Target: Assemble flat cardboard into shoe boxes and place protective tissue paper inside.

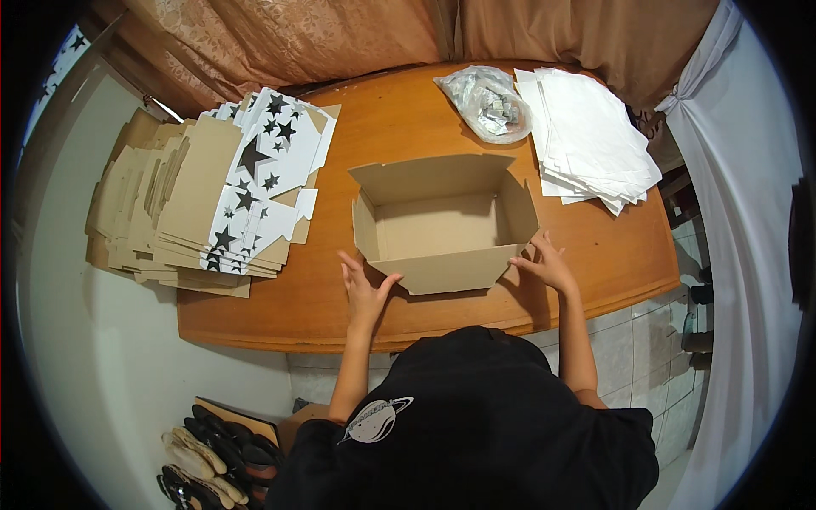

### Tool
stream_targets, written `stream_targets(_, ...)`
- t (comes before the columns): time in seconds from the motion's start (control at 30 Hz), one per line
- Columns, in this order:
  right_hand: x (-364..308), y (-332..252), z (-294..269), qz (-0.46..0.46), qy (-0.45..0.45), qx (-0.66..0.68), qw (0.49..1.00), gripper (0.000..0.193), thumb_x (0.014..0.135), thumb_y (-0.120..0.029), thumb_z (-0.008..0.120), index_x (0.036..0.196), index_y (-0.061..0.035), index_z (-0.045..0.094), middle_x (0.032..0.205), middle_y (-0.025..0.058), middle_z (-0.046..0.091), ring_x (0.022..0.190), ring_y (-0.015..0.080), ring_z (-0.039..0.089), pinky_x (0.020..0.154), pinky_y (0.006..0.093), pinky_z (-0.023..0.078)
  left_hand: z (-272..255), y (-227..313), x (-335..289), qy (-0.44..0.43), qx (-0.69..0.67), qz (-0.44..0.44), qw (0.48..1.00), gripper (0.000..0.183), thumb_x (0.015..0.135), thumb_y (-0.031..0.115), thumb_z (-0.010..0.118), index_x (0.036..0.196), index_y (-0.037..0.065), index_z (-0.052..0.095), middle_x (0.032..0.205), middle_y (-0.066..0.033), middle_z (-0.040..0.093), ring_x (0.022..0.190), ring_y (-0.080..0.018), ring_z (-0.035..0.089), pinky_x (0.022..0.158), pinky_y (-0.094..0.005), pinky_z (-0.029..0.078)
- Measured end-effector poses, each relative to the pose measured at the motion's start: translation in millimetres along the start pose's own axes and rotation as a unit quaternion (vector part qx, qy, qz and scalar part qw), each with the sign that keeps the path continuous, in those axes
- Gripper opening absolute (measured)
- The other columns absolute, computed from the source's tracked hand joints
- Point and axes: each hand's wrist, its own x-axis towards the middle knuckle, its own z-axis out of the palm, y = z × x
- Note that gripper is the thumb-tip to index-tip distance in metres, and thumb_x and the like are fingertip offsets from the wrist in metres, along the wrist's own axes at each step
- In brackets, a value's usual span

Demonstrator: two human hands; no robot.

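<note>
An open cardboard box (439,270) stands on the wooden table in front of me, plain brown inside, its top flaps raised. At its front left corner is my left hand (364,297), open, the fingers spread along the left side and the thumb by the front panel. My right hand (551,268) holds the front right corner of the box, its thumb on the front panel and its index finger round by the side. Its other fingers stick out, apart from the cardboard. The outer faces of the box are mostly hidden.
Flat cardboard blanks (183,191), one showing white with black stars, are stacked at the left. A plastic bag (489,106) of small items lies at the back, beside white paper sheets (586,136). Shoes (225,455) sit on the floor lower left; a white curtain (748,255) hangs right.
</note>
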Motion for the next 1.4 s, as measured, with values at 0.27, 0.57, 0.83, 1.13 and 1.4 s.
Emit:
stream_targets(0.27,5.0,3.0,16.4,0.03,0.1,-0.008,0.995,0.087,0.065,-0.032,0.077,0.137,-0.0144,0.031,0.144,0.0164,0.021,0.132,0.0453,0.015,0.097,0.0697,0.003,-8.9,20.0,6.3,-0.054,0.128,-0.081,0.987,0.106,0.065,0.051,0.071,0.144,0.018,0.008,0.121,-0.0189,0.046,0.114,-0.0319,0.043,0.099,-0.0618,0.019)
stream_targets(0.57,-4.9,-25.9,35.4,-0.045,0.323,-0.25,0.912,0.107,0.058,-0.03,0.08,0.143,-0.0285,0.015,0.148,0.0207,-0.005,0.132,0.0489,-0.006,0.094,0.0728,0.004,-12.3,34.8,14.9,-0.046,0.197,-0.243,0.948,0.112,0.048,0.058,0.079,0.141,0.033,0.021,0.141,-0.0349,-0.009,0.131,-0.0497,-0.012,0.088,-0.0764,0.007)
stream_targets(0.83,-3.6,-3.8,40.0,-0.144,0.329,-0.284,0.889,0.09,0.066,-0.049,0.071,0.141,-0.0332,0.023,0.148,0.0216,-0.002,0.132,0.0504,-0.007,0.093,0.0734,0.001,-11.8,43.4,15.2,-0.027,0.287,-0.232,0.929,0.11,0.048,0.064,0.074,0.14,0.036,0.022,0.141,-0.0349,-0.012,0.13,-0.0476,-0.019,0.083,-0.0794,0.004)
stream_targets(1.13,1.3,-5.9,38.2,0.045,0.396,-0.215,0.892,0.091,0.081,-0.05,0.054,0.142,-0.0017,0.007,0.147,0.0222,-0.001,0.132,0.048,-0.008,0.094,0.0707,-0.003,-15.0,42.4,17.9,-0.022,0.341,-0.188,0.921,0.108,0.047,0.07,0.069,0.139,0.032,0.028,0.143,-0.0303,-0.01,0.131,-0.0491,-0.013,0.081,-0.0803,0.002)
stream_targets(1.4,22.3,-99.3,47.2,-0.334,0.487,-0.252,0.766,0.073,0.079,-0.026,0.059,0.139,-0.0012,0.025,0.146,0.0261,0.005,0.135,0.0439,-0.005,0.102,0.0606,-0.007,-12.5,29.7,17.7,-0.01,0.345,-0.071,0.936,0.111,0.051,0.072,0.064,0.14,0.016,0.028,0.145,-0.0281,-0.003,0.134,-0.0451,-0.006,0.085,-0.0763,-0.008)
